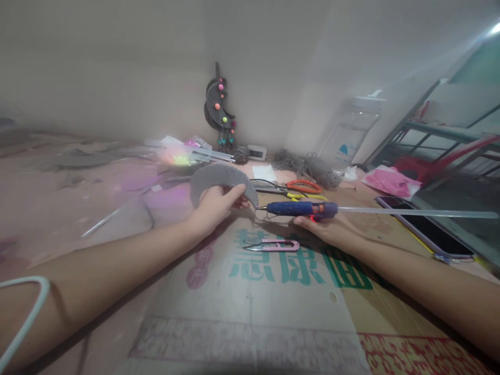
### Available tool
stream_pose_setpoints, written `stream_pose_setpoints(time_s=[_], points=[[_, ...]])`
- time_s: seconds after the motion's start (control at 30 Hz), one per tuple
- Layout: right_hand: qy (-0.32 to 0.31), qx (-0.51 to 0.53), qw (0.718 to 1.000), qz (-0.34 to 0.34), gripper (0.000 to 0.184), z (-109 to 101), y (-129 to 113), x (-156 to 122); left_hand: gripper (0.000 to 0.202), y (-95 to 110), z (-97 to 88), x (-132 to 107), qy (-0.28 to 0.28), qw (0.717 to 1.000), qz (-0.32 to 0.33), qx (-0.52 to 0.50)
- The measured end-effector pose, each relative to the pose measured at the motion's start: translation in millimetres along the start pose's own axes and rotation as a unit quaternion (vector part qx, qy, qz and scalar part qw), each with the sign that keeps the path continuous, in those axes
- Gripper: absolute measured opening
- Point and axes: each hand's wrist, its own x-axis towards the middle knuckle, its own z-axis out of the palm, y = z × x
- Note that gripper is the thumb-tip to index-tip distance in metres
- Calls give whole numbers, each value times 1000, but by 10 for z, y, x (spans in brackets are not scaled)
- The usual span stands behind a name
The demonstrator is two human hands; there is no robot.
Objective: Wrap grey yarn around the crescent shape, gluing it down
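My left hand [221, 204] is closed on a grey crescent moon shape [209, 177], thumb on top and fingers beneath. A blue hot glue gun [291, 209] is gripped in my right hand [324, 227], its small red light glowing. The nozzle meets or nearly meets the crescent's right tip. A long clear glue stick [406, 211] sticks out of the gun's back, to the right. Below the gun, pink-handled thread snips [275, 245] lie on the printed cardboard [250, 307].
Orange-handled pliers [303, 186] and grey yarn [312, 167] lie behind the gun. A decorated crescent [217, 104] hangs on the wall. A plastic bottle [351, 133] stands at the back right. A phone [427, 229] rests at the right. Clear sticks [207, 153] lie back left.
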Motion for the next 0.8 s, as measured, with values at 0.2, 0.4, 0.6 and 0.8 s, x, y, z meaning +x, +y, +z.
stream_pose_setpoints(time_s=[0.2,0.4,0.6,0.8], points=[[-1,-2,1000,-6,24,-3,46,26,46,-2,-6,-1,-4,1000,1,-5],[-14,-19,1000,-21,30,-9,162,113,45,17,-3,-11,-2,1000,-2,1],[-5,-46,999,-6,35,-6,175,129,45,-2,-6,-4,-4,1000,3,1],[-10,-57,998,-3,34,6,172,135,45,26,-19,-14,0,1000,12,27]])
